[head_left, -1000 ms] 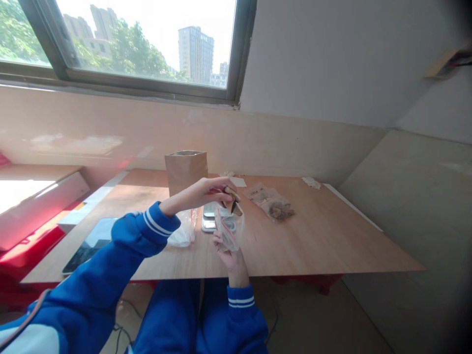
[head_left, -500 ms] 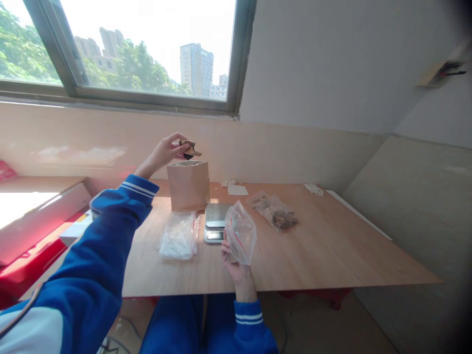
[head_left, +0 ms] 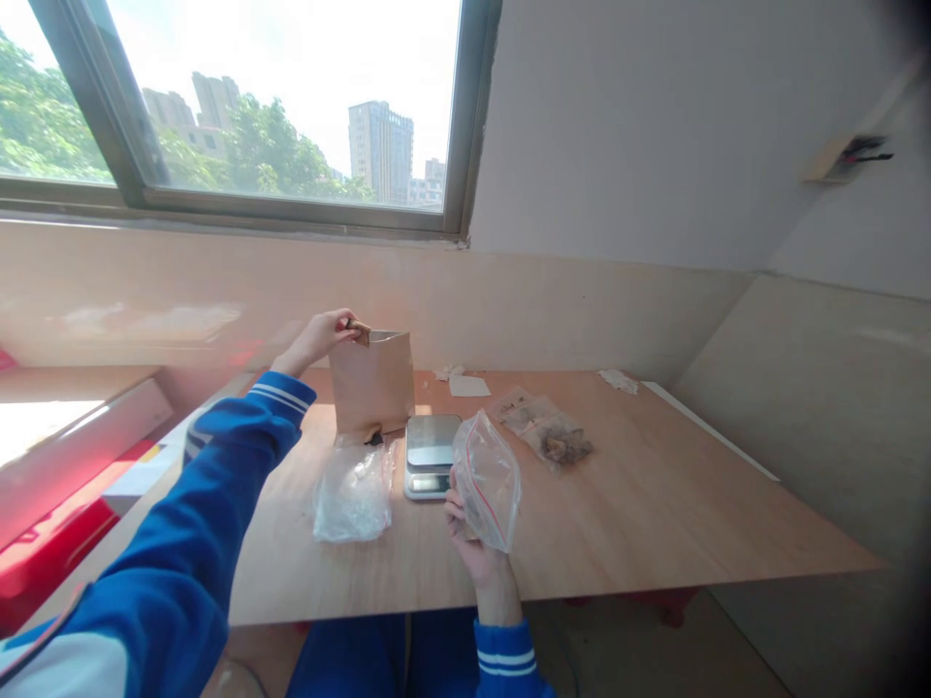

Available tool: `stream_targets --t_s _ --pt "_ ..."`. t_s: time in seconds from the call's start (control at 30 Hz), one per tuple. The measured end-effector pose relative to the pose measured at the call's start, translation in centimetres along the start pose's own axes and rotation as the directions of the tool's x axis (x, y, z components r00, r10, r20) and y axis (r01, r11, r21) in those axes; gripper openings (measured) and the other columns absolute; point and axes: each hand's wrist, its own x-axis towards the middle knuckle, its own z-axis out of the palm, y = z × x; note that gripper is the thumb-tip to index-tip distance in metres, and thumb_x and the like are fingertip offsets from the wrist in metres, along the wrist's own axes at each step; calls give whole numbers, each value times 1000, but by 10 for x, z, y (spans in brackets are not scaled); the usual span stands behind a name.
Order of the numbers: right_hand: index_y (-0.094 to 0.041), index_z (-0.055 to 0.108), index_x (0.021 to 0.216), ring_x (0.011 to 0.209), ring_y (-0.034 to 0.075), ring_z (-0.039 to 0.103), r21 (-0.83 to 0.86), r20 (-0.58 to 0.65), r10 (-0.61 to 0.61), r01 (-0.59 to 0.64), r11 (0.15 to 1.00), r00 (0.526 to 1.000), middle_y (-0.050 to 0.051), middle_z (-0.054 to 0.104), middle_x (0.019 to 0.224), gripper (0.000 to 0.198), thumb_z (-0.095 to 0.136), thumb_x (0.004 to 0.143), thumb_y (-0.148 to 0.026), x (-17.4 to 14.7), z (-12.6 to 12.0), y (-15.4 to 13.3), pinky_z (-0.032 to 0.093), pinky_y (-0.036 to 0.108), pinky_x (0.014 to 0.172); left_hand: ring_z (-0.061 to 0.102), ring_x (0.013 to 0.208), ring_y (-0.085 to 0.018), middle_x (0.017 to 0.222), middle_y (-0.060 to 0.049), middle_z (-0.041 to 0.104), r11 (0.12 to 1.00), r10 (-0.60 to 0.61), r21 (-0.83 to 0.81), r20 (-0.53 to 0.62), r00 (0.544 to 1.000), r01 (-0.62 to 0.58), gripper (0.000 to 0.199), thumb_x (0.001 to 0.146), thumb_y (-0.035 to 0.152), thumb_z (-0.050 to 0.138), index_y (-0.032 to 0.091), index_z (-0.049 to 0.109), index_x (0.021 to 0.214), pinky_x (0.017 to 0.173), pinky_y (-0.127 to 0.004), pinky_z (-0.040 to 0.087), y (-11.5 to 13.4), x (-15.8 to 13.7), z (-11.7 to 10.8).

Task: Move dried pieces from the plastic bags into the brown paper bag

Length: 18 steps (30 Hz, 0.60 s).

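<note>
My left hand (head_left: 329,336) is closed around a brown, dried-looking piece (head_left: 359,333) at the mouth of an upright kraft paper bag (head_left: 372,383). What exactly the piece is, I cannot tell. A small dark piece (head_left: 374,437) lies by the foot of the paper bag, at the far end of a stack of clear plastic bags (head_left: 353,499). In my right hand (head_left: 471,543) is a clear zip bag (head_left: 491,485) with a red seal line, its mouth spread apart. Behind that hand stands a kitchen scale (head_left: 433,441), partly hidden by the zip bag.
To the right of the scale lies a clear bag with brown dried pieces (head_left: 563,444). A white paper slip (head_left: 469,386) and crumpled tissue (head_left: 618,381) are near the wall. The table's front edge runs close to my legs.
My left hand has come down to the paper bag's rim. A dark piece that it held now lies in front of the bag. The view has tilted up slightly; my right hand still holds the zip bag.
</note>
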Motion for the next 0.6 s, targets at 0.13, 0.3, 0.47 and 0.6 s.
stream_targets --t_s 0.13,0.3,0.47,0.6 --pt "-23 72 93 56 8 41 -35 -26 -13 12 999 1000 2 69 91 22 72 71 -16 2 -2 2 42 19 47 56 65 -15 67 0 62 964 46 260 64 997 -62 20 73 37 61 18 65 80 57 -23 38 0 -1 -4" --pt "-23 71 94 57 8 43 -56 -18 -10 9 998 1000 3 69 92 23 71 72 -17 4 -6 2 43 19 49 55 64 -15 70 -3 61 918 46 387 109 993 -85 12 74 28 60 17 63 72 59 -23 38 15 -6 -5" --pt "-23 72 92 56 7 41 -67 -30 -16 14 998 999 2 68 90 21 71 72 -16 6 -6 4 42 18 48 54 63 -15 71 -3 60 907 49 410 132 990 -99 15 79 27 55 18 60 69 60 -24 39 28 -12 -6" --pt "-21 72 92 56 6 40 -50 -36 4 -6 999 999 1 68 87 23 74 70 -17 5 -4 5 41 16 48 54 64 -15 73 -3 60 915 84 384 127 988 -127 17 81 28 54 18 60 70 61 -24 39 30 -16 -7"
